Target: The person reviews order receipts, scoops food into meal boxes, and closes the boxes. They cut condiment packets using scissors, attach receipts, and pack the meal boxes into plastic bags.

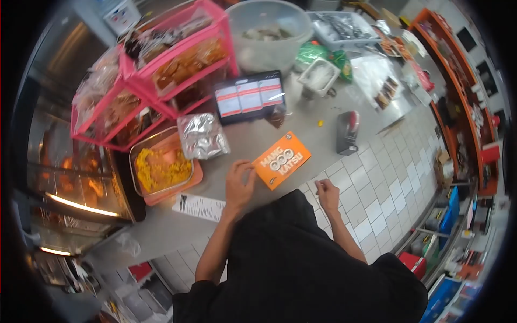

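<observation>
An orange box with "MANG KATSU" in white letters (pixel 283 160) lies closed on the steel counter in front of me. My left hand (pixel 240 185) rests at its left corner, fingers loosely bent and apart; the fingertips are at or very near the box edge. Off the counter's edge, above the floor tiles, my right hand (pixel 328 196) is curled with thumb and forefinger together. Whether anything small is between those fingers cannot be seen. Below and left of my left hand lies a printed paper receipt (pixel 199 207).
A metal tray of yellow food (pixel 164 168) and a foil-wrapped pack (pixel 203 135) sit to the left. Behind stand a tablet (pixel 250 97), pink bins (pixel 177 70) and a large clear tub (pixel 268 48). A black tape dispenser (pixel 347 134) stands near the right edge.
</observation>
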Demonstrator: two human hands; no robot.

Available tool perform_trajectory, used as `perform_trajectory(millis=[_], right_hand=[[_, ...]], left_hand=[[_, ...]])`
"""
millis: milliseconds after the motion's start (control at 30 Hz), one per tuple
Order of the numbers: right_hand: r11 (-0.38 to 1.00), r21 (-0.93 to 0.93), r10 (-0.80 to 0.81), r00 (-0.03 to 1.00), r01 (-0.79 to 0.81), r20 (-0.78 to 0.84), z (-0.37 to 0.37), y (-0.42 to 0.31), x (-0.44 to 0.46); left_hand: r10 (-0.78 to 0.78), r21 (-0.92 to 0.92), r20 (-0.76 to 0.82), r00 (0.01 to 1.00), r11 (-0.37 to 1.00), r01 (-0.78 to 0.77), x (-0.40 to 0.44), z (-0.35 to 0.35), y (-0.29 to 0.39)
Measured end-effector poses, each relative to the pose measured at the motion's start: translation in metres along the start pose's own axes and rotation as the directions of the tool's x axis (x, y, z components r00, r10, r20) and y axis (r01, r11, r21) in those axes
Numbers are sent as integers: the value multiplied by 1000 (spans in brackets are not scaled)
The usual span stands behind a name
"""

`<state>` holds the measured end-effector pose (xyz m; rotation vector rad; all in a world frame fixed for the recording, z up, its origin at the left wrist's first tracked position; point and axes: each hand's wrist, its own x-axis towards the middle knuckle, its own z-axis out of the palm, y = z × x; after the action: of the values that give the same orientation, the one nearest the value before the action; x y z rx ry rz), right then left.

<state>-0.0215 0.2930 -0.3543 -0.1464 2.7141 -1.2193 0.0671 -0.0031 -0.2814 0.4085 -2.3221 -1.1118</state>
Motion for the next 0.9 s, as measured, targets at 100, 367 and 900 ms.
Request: perform_trajectory(millis=[100, 367, 900], right_hand=[[994, 25, 104, 994, -105, 33, -6, 23, -14], [990, 74, 114, 988, -122, 102, -3, -26, -10], [833, 120, -553, 817, 540, 166, -2, -131, 22]], left_hand=[[-101, 81, -105, 989, 991, 110, -22, -41, -11], [-567, 229, -488, 664, 651, 724, -116, -82, -57], [-466, 448, -274, 841, 712, 541, -136, -55, -70]])
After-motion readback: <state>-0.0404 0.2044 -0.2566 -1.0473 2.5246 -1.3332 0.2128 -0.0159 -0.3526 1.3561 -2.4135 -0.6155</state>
